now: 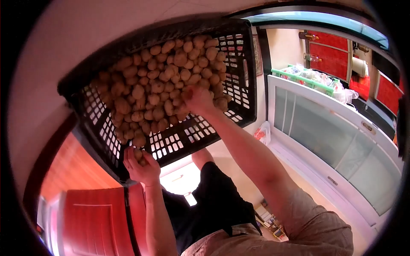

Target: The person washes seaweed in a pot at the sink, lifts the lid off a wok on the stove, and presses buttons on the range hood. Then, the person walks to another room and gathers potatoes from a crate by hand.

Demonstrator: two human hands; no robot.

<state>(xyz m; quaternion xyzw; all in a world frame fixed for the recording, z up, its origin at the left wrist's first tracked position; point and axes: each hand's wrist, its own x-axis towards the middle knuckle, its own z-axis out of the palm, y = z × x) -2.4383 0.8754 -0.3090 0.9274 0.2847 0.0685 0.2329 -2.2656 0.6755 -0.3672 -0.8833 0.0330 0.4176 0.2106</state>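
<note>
A black slatted plastic crate (pixel 252 85) holds a heap of small brown potatoes (pixel 158 87). My left hand (pixel 143 166) is at the crate's near left side, its fingers curled around a potato (pixel 139 155); whether it holds more than one I cannot tell. Reaching over the near wall, my right hand (pixel 198 101) is down among the potatoes on the right part of the heap. Its fingers are bent and closed on a potato there, mostly hidden by the hand.
To the right stands a white-framed sliding door (pixel 316 123) with frosted panes. Beyond it are a green rack (pixel 303 79) with plastic bags and red cabinets (pixel 329 47). A red cabinet door (pixel 92 217) is at lower left. A small plastic bag (pixel 262 133) lies near the door frame.
</note>
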